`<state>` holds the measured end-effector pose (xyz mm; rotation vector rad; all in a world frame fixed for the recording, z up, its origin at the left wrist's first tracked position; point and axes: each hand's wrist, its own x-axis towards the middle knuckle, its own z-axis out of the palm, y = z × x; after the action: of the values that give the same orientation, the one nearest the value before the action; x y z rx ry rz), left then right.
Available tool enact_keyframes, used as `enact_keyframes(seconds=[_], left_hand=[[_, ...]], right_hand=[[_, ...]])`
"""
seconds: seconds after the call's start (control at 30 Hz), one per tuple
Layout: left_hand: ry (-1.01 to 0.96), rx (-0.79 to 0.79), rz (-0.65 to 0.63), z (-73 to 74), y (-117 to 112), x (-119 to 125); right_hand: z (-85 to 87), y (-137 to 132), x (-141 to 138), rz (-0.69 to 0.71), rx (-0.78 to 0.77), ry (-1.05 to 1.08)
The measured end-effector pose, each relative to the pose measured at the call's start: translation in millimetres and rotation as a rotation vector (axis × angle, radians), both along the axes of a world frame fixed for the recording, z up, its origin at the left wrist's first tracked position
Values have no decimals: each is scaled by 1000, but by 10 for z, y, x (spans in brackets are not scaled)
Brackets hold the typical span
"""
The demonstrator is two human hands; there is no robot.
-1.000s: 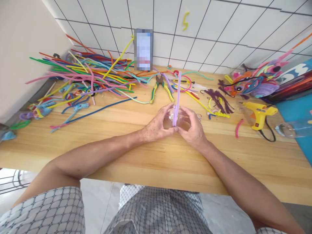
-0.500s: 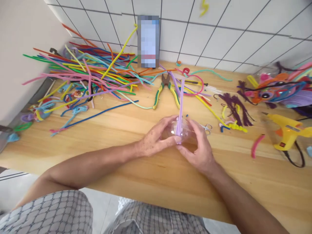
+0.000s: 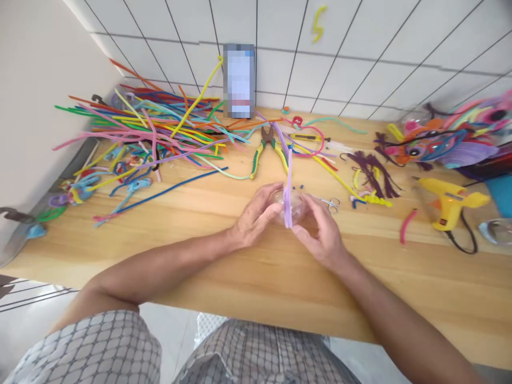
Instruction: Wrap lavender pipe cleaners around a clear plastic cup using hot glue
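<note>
A clear round plastic ball [image 3: 296,206] sits low over the wooden table, held between my two hands. Light purple pipe cleaners [image 3: 288,197] run across its middle, with their far ends sticking up past it. My left hand [image 3: 258,214] curves round the ball's left side, its thumb resting near the purple strips. Round the right side bends my right hand [image 3: 320,232], fingers on the far edge and thumb at the near edge. Just beyond the ball lie pliers with green and yellow handles [image 3: 258,160], and small scissors [image 3: 331,204] are by my right fingertips.
A heap of coloured pipe cleaners [image 3: 160,125] fills the back left. A phone [image 3: 239,80] leans on the tiled wall. To the right are a yellow glue gun [image 3: 450,205], a pink piece [image 3: 407,226], dark purple strands [image 3: 374,173] and a colourful pipe-cleaner figure [image 3: 436,141].
My left thumb has lifted off the purple pipe cleaners and moved left. Both hands still hold the ball. The camera view has shifted slightly.
</note>
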<state>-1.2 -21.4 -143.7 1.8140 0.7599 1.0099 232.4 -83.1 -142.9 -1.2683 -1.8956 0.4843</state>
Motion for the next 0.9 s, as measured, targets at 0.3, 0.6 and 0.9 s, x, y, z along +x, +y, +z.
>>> enact_keyframes(seconds=[0.3,0.6,0.9], left_hand=[[-28,-4,-26,-33,43,52],[-109,-189,-19,-99,38,162],[-104,-291,64,86,54,225]], right_hand=[[-16,95,-25,-51,-204,255],[-59,96,29,-91,-86,122],[475,-159,-81,-219,319,11]])
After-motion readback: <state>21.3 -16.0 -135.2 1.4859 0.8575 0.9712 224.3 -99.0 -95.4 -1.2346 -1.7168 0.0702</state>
